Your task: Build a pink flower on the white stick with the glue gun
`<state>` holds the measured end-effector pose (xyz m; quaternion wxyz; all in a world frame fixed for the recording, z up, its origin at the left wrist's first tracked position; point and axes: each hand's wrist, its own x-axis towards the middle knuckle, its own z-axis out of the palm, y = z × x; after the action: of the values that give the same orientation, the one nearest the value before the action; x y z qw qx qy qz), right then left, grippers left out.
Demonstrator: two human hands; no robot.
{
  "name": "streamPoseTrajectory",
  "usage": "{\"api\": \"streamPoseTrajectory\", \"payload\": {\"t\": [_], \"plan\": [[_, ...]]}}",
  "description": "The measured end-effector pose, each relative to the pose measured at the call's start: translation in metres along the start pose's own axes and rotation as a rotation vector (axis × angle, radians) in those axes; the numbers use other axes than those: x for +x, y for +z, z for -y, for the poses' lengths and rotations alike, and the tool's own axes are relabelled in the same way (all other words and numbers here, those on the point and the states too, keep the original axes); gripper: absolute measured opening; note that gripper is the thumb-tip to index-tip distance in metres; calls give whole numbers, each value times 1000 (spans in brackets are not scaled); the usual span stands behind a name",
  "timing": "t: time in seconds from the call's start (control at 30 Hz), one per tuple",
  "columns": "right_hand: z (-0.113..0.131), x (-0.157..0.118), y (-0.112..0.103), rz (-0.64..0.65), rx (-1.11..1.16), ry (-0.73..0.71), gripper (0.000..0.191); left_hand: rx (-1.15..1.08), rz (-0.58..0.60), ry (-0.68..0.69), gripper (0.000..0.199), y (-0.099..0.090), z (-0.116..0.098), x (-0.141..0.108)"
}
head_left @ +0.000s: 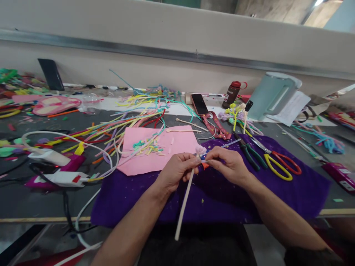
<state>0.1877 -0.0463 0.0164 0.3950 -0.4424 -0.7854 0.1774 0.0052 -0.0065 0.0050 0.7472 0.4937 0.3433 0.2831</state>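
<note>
Head view: stem w/ pink tuft held in both hands, work judged part-done

The cream stem (184,207) is held near its top, above the purple cloth (133,199), w/ its long free end slanted down twd the wearer. A pale pink tuft (200,149) is seen at the top end, so that part is judged mostly in place; whether it's firmly fixed can't be told. Just below the tuft, a thin pale strip (203,161) is held btwn the hands, so the join is judged unfinished.

L hand (177,168): thumb & index are closed in a pinch at the stem's top, other fingers curled under. R hand (229,162): thumb & index are pinched on the strip w/ hardly any gap, other fingers bent in.

Loose cut pcs (149,147) are scattered on the pink sheet (135,164), L of the hands, & are judged unused; another cream stem (184,130) is laid near the sheet's back edge. Pliers (252,155) & scissors (269,151) are left untouched on the R side of the cloth. How much remains overall can't be told.
</note>
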Motion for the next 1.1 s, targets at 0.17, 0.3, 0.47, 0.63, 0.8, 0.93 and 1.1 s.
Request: {"api": "streamPoseTrajectory", "payload": {"t": [0.17,0.3,0.47,0.63,0.8,0.93,1.1], "plan": [[-9,3,-16,-7,120,145,14,198,-63,-3,27,2,0,-1],[-13,5,-19,14,194,102,13,367,-69,24,25,3,0,-2],[-12,8,-19,65,151,10,12,462,-72,13,22,3,1,-2],[-11,8,-19,77,114,-29,12,485,-54,27,21,3,1,-1],[-8,7,-19,116,57,-57,12,510,-55,47,21,2,4,1],[-8,7,-18,148,23,-82,11,534,-56,52,20,1,7,3],[-9,6,-17,179,-7,-105,10,522,-47,61,18,2,7,3]]}}
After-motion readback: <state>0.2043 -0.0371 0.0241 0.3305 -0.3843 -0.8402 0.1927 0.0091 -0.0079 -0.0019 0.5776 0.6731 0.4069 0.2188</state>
